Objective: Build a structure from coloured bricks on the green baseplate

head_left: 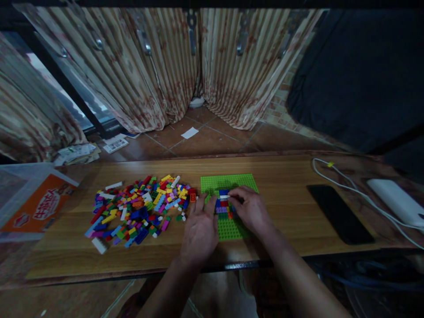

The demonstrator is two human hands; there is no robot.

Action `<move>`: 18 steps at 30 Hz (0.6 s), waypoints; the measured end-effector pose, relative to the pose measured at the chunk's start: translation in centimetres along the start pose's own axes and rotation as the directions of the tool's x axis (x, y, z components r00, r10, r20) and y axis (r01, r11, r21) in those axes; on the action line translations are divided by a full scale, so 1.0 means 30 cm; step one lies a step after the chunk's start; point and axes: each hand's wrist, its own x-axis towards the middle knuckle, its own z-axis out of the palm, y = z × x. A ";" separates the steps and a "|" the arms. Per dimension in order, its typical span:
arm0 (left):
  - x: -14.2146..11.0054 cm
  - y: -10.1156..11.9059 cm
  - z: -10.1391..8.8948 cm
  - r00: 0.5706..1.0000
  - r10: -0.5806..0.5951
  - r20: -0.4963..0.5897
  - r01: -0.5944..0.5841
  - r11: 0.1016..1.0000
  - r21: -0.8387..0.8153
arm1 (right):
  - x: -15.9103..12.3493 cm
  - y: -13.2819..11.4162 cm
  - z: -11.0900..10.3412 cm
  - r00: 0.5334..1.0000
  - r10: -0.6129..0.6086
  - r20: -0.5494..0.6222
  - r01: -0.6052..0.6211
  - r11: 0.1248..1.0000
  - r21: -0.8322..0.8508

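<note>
A green baseplate [228, 229] lies on the table, with blue, red, purple and orange bricks [222, 209] built up in its middle. On the blue part sits a narrow white brick [224, 197], and the fingertips of my right hand [251, 210] pinch its right end. My left hand [200, 229] rests over the plate's left edge, fingers apart and stretched forward, its thumb side beside the built bricks. Close to its fingertips is a red brick [192, 196]; whether they touch is hard to see.
A wide heap of loose, mixed-colour bricks [139, 214] covers the table's left part. To the right lie a black phone [339, 214], a white cable [351, 187] and a white power bank [395, 201]. A clear plastic box with an orange label [39, 205] stands at the far left.
</note>
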 end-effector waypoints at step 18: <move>0.023 0.048 -0.015 0.986 -0.018 0.167 -0.022 0.971 0.236 | 0.004 0.008 -0.012 0.980 0.199 -0.022 -0.192 0.964 0.184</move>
